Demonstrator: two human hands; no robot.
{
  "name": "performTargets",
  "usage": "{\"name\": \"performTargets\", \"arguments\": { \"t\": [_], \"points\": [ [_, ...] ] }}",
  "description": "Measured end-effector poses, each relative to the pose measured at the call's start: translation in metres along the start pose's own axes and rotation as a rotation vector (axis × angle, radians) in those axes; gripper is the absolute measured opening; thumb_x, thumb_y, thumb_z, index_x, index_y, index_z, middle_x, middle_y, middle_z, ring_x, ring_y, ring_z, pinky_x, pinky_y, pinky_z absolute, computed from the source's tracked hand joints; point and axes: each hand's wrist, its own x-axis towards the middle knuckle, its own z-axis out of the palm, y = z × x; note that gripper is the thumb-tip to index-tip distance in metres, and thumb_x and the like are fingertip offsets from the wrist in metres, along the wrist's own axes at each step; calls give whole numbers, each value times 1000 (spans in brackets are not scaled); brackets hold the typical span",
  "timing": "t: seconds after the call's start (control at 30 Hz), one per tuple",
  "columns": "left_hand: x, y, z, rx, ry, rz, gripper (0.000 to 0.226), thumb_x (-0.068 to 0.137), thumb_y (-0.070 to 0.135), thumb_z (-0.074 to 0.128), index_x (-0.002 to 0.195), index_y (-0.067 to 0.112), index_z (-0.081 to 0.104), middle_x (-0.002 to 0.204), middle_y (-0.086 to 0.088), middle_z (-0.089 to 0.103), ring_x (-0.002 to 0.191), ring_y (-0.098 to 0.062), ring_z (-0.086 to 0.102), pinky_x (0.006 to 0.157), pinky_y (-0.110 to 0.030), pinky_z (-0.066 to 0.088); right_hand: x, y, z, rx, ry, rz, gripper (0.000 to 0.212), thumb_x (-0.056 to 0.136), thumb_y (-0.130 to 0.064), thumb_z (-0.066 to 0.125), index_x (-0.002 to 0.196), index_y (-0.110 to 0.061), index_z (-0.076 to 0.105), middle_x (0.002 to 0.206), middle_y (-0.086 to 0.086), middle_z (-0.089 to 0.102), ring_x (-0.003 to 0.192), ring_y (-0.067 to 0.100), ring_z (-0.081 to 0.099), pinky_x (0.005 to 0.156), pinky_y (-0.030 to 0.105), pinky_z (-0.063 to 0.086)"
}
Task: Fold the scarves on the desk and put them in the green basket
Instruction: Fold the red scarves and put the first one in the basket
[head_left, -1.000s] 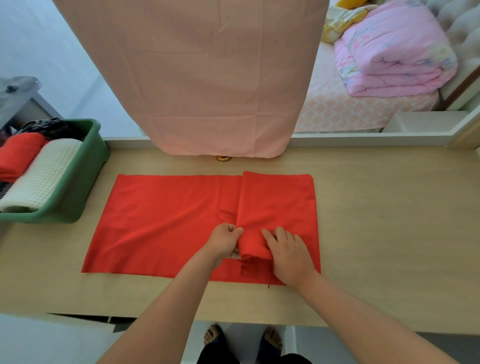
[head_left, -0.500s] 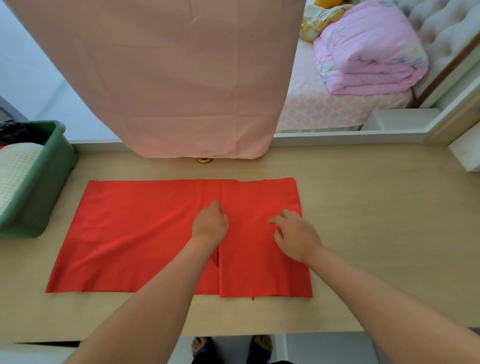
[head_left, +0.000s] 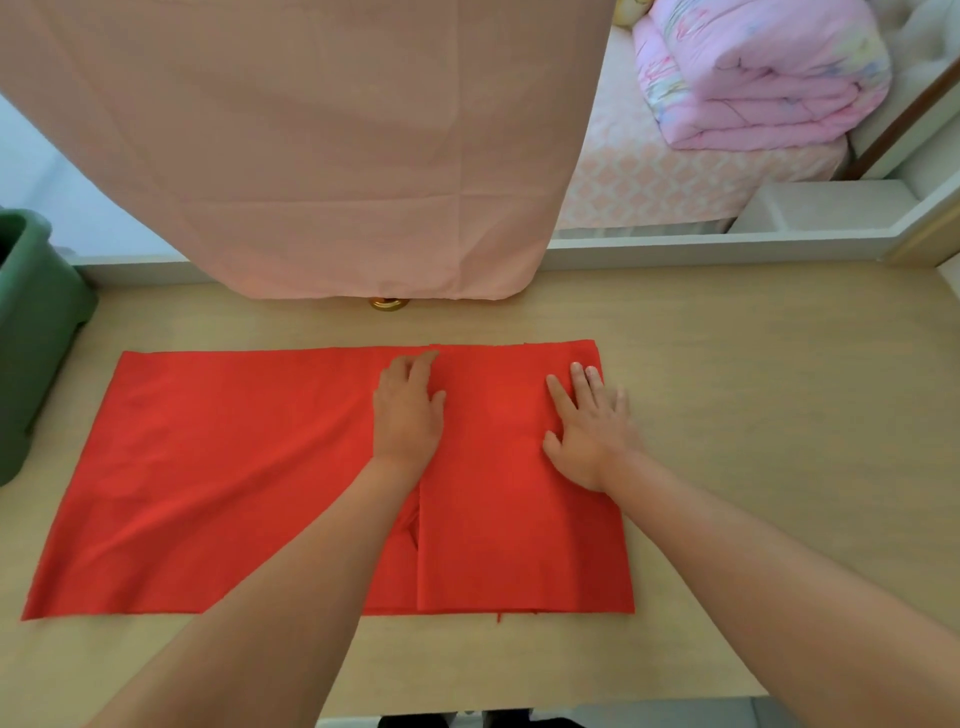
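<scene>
Both hands lie flat, fingers straight, gripping nothing. The left hand (head_left: 408, 410) presses on the free edge of the folded-over panel, and the right hand (head_left: 589, 431) presses near the fold at the right end of the red scarf (head_left: 234, 467). The scarf is spread on the desk (head_left: 779, 415), its left part a single layer.

Likely fault: a small pucker shows at the flap's edge beside the left forearm. Left unsmoothed, it would probably be locked in by the next fold and skew the stack. Thin cloth may also slide as the palms lift.

Surroundings: the green basket (head_left: 31, 332) stands at the desk's far left, partly out of view and well apart from the hands. A pink hanging cloth (head_left: 311, 156) falls just behind the scarf, with a small gold object (head_left: 388, 304) under its hem, crowding any reach rearward. A bed with a folded quilt (head_left: 758, 73) lies beyond.
</scene>
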Motion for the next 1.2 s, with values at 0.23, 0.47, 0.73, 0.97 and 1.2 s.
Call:
{"name": "performTargets", "arguments": {
  "t": [0.23, 0.47, 0.73, 0.97, 1.2],
  "points": [
    [-56, 0, 19, 198, -169, 247, 52, 93, 44, 37, 141, 27, 49, 154, -2, 37, 143, -25, 32, 115, -43, 27, -35, -40, 43, 135, 223, -64, 74, 91, -58, 26, 157, -30, 14, 165, 11, 4, 153, 29, 3, 120, 59, 7],
    [-69, -11, 0, 228, -403, 286, 70, 91, 57, 18, 156, 33, 12, 164, 4, 4, 151, -14, -3, 123, -39, 5, -38, -17, 28, 6, 111, -58, 75, 91, -64, 20, 157, -34, 1, 165, 9, -11, 152, 28, -11, 120, 57, -4],
    [-77, -59, -81, 209, -131, 14, 44, 93, 30, 46, 133, 16, 54, 131, -3, 56, 120, -26, 51, 96, -43, 45, -52, -118, -13, 106, 149, -254, 60, 94, -42, 37, 152, -25, 33, 165, 9, 11, 152, 29, 9, 119, 55, 13],
    [-95, -181, -160, 295, -107, -333, 55, 92, 20, 55, 143, 4, 42, 147, -16, 44, 136, -33, 40, 110, -42, 35, -53, -271, -13, 135, 17, -477, 61, 98, -33, 42, 155, -28, 22, 166, 2, 5, 152, 22, 6, 121, 46, 13],
    [-96, -273, -211, 206, -108, -561, 61, 97, 30, 52, 147, 4, 29, 151, -15, 34, 139, -32, 31, 110, -42, 33, -49, -400, -4, 112, -77, -453, 62, 99, -35, 43, 155, -39, 17, 166, 5, -1, 152, 25, 3, 119, 51, 15]
  ]
}}
